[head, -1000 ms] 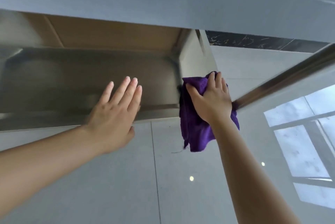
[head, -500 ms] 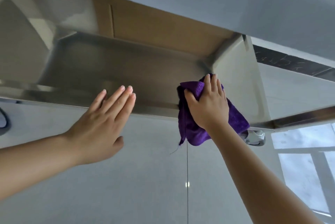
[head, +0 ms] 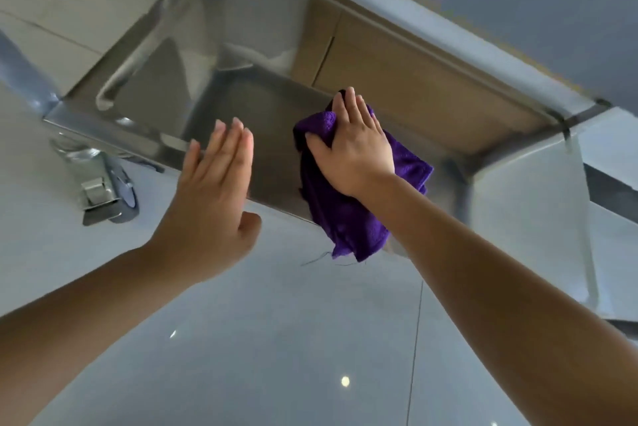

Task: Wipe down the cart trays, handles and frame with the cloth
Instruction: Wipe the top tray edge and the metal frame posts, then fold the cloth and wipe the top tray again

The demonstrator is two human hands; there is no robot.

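The steel cart tray [head: 262, 104] runs diagonally across the view, seen from low down. My right hand [head: 352, 146] lies flat on the purple cloth [head: 348, 218] and presses it against the tray's surface near the front rim. The thumb is spread to the left, with cloth bunched beside it. The cloth's lower part hangs over the rim. To the left, my left hand [head: 214, 191] has straight fingers, their tips at the tray's front rim, and holds nothing.
A caster wheel with a metal bracket [head: 103, 187] sits under the tray's left corner. A steel tube handle [head: 127, 66] runs along the left end and a frame post [head: 580, 218] stands at the right. Wooden cabinet fronts [head: 414, 80] lie behind, glossy floor tiles below.
My right hand slid the cloth left from the tray's right corner toward its middle, and its fingers flattened. The view tilted, bringing the left corner and caster into sight.
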